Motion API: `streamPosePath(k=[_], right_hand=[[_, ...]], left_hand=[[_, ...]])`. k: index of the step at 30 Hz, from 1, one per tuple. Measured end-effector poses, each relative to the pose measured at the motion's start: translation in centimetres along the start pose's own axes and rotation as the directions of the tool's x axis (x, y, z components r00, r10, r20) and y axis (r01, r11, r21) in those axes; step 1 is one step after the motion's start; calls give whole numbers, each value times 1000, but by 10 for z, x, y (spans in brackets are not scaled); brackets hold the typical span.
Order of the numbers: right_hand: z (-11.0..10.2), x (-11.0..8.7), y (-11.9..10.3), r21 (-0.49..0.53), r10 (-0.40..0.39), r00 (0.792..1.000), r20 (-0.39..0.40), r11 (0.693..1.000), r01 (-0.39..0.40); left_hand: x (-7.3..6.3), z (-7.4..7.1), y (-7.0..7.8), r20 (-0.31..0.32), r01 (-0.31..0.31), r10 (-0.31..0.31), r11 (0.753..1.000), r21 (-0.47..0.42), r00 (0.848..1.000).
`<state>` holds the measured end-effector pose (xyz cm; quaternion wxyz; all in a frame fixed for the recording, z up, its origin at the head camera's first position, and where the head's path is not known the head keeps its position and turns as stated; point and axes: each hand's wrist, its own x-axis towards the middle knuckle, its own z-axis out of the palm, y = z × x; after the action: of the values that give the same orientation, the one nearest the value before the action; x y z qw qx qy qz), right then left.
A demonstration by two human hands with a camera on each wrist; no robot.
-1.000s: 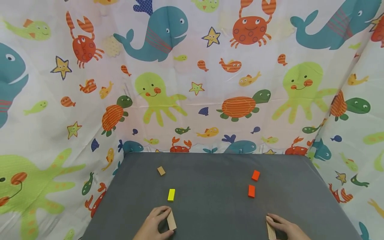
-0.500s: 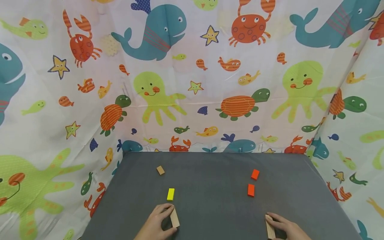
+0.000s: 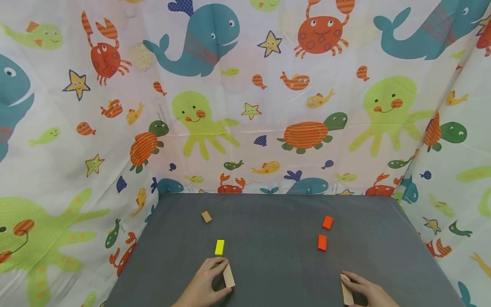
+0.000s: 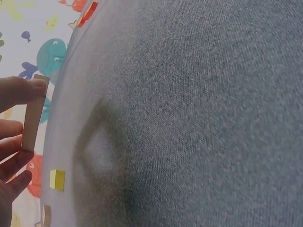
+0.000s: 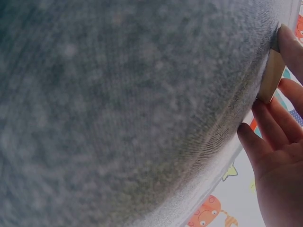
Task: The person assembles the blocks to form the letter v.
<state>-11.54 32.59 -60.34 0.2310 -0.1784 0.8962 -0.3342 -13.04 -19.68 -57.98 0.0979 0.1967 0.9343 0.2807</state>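
My left hand [image 3: 205, 283] pinches a plain wooden block [image 3: 229, 275] by its two ends, thumb at the near end and fingers at the far end. In the left wrist view that block [image 4: 35, 113] is off the grey cloth, and a shadow of the hand falls below. At the right, my right hand [image 3: 366, 290] grips another wooden block [image 3: 347, 291] lengthwise between thumb and fingers. The right wrist view has this block [image 5: 271, 75] low at the cloth, fingertips touching the surface. Just beyond the left hand lies a yellow block [image 3: 219, 247].
A small wooden block [image 3: 206, 216] lies farther back on the left. Two red blocks, a nearer one [image 3: 322, 243] and a farther one [image 3: 327, 222], lie apart on the right. A sea-animal print curtain [image 3: 245, 140] borders the grey table [image 3: 268, 226] behind and at both sides.
My left hand has moved a little right and away from me with its wooden block. The right hand and its block have hardly moved; the loose blocks lie as before.
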Motion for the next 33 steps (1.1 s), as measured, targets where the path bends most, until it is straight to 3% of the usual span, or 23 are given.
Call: streamPosePath(k=[7, 18, 33], right_hand=[[-1, 1, -2, -3, 6, 1000, 1, 1000, -6], [-1, 2, -6, 18, 54, 998, 12, 998, -54], [0, 1, -5, -9, 36, 999, 9, 999, -36]], left_hand=[[2, 2, 8, -46, -26, 24, 999, -30, 999], [6, 0, 15, -19, -9, 8, 999, -44, 1000], [16, 6, 23, -93, -98, 98, 995, -2, 991]])
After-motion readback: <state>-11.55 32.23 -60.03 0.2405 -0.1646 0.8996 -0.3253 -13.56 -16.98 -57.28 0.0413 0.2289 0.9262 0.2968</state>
